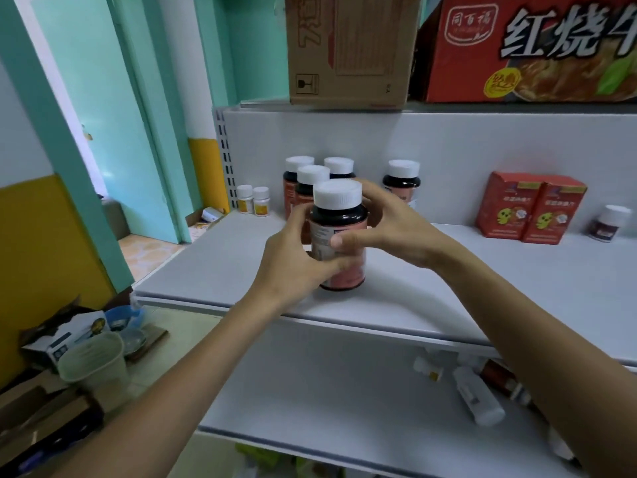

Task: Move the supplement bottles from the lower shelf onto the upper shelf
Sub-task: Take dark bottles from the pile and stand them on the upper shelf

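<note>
Fingers (300,215) of the left hand (296,257) curl round the near side of a dark glass supplement bottle with a white screw cap and pink label (339,219). The right hand (396,229) clamps it from the other side, thumb across the label and fingers wrapped behind the shoulder. Both hands grip this one bottle, which stands upright and appears to rest on the white upper shelf (482,288), near its front edge.

At 12 o'clock from the held bottle, just behind it, three matching dark bottles (312,177) stand close together. A fourth matching bottle (402,177) stands apart at 1 o'clock. Two small white pill bottles (253,200) sit at 10 o'clock against the back wall. At 3 o'clock are two red cardboard boxes (531,208), with a small dark jar with a white lid (608,224) beyond them.

The job looks well advanced but not finished — at 5 o'clock, on the white lower shelf (327,391), a white plastic bottle (477,398) lies on its side beside a small white container (429,369) and a brown bottle (499,376) partly hidden by the right forearm. How many more lie there cannot be told.

At 12 o'clock, above it all, sit a brown corrugated carton (348,46) and a red printed carton (534,46).
</note>
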A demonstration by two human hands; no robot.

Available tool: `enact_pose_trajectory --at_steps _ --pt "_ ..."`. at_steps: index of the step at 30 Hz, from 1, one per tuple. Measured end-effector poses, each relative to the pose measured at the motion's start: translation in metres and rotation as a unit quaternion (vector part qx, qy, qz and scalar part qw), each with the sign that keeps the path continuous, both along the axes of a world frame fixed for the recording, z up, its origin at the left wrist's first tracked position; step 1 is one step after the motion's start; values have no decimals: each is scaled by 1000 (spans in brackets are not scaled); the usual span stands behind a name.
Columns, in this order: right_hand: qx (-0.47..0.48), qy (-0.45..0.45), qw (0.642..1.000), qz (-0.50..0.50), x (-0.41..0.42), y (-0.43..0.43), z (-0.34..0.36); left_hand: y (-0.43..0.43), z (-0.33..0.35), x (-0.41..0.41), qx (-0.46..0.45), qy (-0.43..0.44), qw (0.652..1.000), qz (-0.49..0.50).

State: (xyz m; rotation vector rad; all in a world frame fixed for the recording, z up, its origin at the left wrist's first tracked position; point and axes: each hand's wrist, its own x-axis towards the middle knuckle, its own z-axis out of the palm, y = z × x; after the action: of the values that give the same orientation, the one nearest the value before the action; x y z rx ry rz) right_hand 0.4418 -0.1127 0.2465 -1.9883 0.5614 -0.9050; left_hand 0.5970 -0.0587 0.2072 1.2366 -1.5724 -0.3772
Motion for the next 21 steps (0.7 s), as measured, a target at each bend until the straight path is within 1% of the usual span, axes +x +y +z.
enact_pose_trajectory --at_steps 4,7,9,11,16,19,21 --pt "-3 11 999 -48 -32 -6 1 -5 -1 -5 -13 -150 988 -39" --pt "-8 6 990 -143 -59 -24 -5 -11 -4 -6 -15 -216 976 -30" --pt "-25 12 976 -217 -76 -38 -10 -14 -4 -12 -4 -243 969 -37" --pt "-17 1 966 -257 -90 -48 -16 -19 -5 -20 18 -267 962 -55" --pt "2 -2 950 -312 -110 -65 -24 -27 -11 -30 51 -311 945 -88" --pt "-2 -6 942 -336 -113 -75 -23 -30 -12 -31 48 -305 947 -88" --pt "-14 10 940 -340 -114 -82 -21 -31 -12 -31 46 -300 949 -89"
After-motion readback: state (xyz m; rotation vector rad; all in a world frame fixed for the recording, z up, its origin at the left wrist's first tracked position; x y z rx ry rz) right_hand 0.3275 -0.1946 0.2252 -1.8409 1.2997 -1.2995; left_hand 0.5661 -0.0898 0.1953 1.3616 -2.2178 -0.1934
